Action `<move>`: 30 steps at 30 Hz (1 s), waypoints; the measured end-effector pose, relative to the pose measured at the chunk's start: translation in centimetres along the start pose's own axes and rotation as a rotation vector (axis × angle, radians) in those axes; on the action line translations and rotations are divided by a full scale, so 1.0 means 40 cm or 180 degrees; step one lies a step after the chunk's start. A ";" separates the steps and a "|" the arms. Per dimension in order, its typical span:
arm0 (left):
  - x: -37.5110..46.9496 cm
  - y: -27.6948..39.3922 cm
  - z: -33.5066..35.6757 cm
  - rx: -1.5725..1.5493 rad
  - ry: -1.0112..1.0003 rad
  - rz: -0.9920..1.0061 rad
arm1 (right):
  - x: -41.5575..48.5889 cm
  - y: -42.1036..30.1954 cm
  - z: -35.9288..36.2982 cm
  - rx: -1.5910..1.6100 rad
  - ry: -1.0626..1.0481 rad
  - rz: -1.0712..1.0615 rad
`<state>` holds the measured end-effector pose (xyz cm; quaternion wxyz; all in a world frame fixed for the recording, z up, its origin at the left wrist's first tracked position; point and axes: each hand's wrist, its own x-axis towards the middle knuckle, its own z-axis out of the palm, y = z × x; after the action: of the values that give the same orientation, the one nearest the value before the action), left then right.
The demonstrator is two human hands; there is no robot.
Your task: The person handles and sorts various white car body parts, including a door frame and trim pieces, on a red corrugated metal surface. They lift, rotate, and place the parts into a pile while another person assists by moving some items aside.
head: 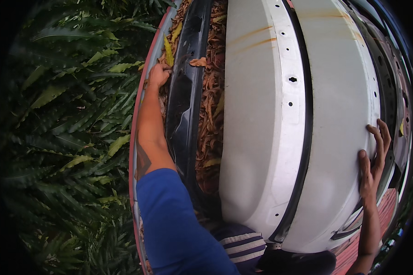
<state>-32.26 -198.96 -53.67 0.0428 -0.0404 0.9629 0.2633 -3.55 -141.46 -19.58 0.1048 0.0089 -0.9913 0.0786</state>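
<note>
My left hand (159, 75) reaches down into dry brown leaves (162, 99) between a red-edged ledge (136, 120) and a black vehicle panel (179, 113). Its fingers are curled and partly hidden, so I cannot tell whether they grip anything. A yellow leaf (168, 51) lies just beyond the knuckles. Far to the right, my right hand (374, 168) rests with spread fingers against the outer edge of a pale grey vehicle body panel (334, 113). Beside that stands a second pale panel (249, 120), with rust streaks and a white flange full of holes.
Dense green foliage (72, 130) fills the left side beyond the ledge. More brown leaves (211, 113) fill the gap between the black panel and the pale ones. Further body panels (395, 86) crowd the right edge. My striped clothing (244, 242) shows below.
</note>
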 end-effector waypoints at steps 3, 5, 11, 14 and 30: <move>0.029 -0.031 0.001 -0.0348 -0.0203 -0.0192 | -0.001 0.002 0.001 0.0011 0.0010 -0.0061; 0.040 -0.040 -0.001 -0.0315 -0.0449 -0.0281 | -0.002 0.004 0.001 0.0047 0.0002 -0.0034; 0.026 -0.021 -0.030 0.0345 -0.0311 -0.0004 | -0.004 0.009 0.001 -0.0062 0.0016 -0.0043; 0.007 -0.003 -0.049 0.0837 -0.0191 0.0357 | -0.002 0.012 0.000 -0.0128 0.0015 -0.0108; 0.042 -0.063 0.009 -0.0236 -0.0314 -0.0100 | -0.005 0.027 0.001 -0.0277 0.0036 -0.0218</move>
<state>-33.66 -201.03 -55.44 0.0927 -0.0439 0.9485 0.2998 -3.42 -140.42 -19.83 0.1133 0.0378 -0.9923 0.0319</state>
